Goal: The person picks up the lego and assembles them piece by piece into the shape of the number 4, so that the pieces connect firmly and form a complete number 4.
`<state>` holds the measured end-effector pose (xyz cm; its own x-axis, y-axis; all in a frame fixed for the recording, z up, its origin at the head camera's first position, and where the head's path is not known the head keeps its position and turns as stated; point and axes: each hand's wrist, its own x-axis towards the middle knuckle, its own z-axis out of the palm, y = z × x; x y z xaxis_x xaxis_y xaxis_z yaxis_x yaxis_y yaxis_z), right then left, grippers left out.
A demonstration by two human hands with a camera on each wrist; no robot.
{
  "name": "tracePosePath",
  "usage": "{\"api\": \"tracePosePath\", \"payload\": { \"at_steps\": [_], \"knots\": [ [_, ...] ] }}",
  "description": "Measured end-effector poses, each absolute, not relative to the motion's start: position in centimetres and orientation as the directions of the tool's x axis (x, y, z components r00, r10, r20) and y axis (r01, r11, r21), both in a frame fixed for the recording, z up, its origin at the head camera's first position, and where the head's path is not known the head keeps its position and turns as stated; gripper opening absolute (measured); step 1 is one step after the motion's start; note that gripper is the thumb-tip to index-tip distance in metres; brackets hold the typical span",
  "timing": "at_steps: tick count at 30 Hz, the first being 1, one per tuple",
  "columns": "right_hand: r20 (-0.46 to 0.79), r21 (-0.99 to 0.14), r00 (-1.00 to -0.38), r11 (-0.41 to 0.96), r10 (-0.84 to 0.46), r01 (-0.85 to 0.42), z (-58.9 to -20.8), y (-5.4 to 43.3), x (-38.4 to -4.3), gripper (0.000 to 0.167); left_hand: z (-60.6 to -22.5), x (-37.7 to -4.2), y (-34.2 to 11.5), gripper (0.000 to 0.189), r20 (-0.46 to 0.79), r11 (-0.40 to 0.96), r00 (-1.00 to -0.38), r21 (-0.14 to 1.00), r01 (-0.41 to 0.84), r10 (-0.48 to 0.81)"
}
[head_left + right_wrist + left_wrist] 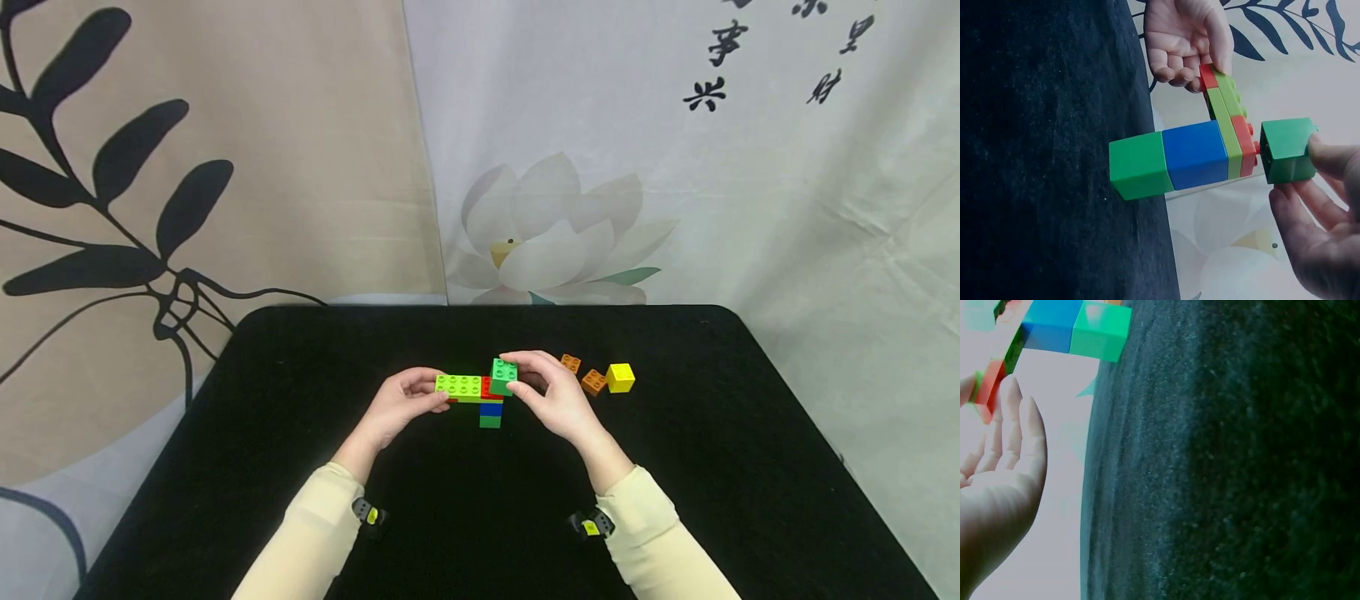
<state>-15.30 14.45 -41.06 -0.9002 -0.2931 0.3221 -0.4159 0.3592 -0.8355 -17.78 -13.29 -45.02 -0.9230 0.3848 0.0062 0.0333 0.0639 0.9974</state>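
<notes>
My left hand [397, 406] pinches the left end of a built piece of toy building bricks, thumb in front. Along its top run a lime green brick [459, 387] and a red brick [1245, 145], over another lime layer with red at the left end. Under the right end, a blue brick [1196, 155] and a lower green brick [1138, 165] form a leg. Between thumb and fingers, my right hand [558, 400] holds a separate green brick [1286, 151]. In the right wrist view this brick is right at the red brick's studs, with a narrow gap.
Beyond my right hand lie an orange brick [571, 363], a second orange brick [594, 382] and a yellow brick [620, 377] on the black table [712, 467]. A printed cloth [315, 167] hangs behind the table's far edge.
</notes>
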Motion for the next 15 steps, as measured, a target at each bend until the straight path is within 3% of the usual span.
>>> {"api": "tracePosePath", "payload": {
  "at_steps": [15],
  "knots": [
    [0.311,-0.809,-0.898,0.409,-0.311,-0.422,-40.9,13.41,-15.65,0.035,-44.97,-17.82,-13.32,0.036,0.001,0.062,-0.921,0.998,0.027,0.389]
  ]
}}
